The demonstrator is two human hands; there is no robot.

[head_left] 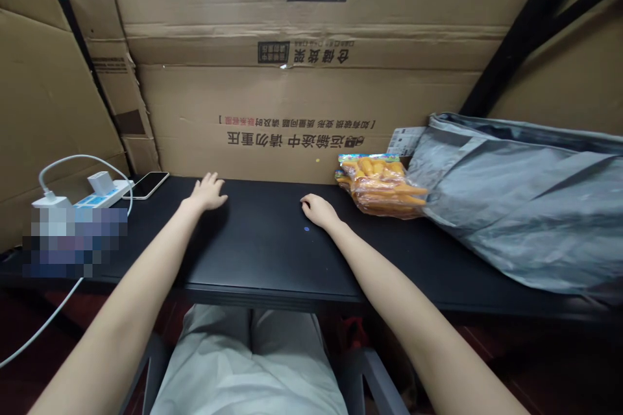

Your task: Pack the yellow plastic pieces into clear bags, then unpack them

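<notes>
My left hand [208, 192] is over the far left part of the black table [263, 240], its fingers spread and holding nothing. Farther right, my right hand [320, 210] rests on the table with its fingers curled in, and no object shows in it. A small blue dot [306, 229] marks the tabletop just below that hand. Nearest to my right hand is a clear plastic pack of orange, carrot-shaped pieces [379, 185], which the hand does not touch. A phone [146, 185] lies flat to the left of my left hand.
A large grey fabric bag [525, 201] fills the right side. At left are a white power strip [109, 194], a plugged-in charger with a white cable [90, 157], and a blurred patch. Printed cardboard [272, 91] walls the back; black metal posts [516, 39] stand at the sides.
</notes>
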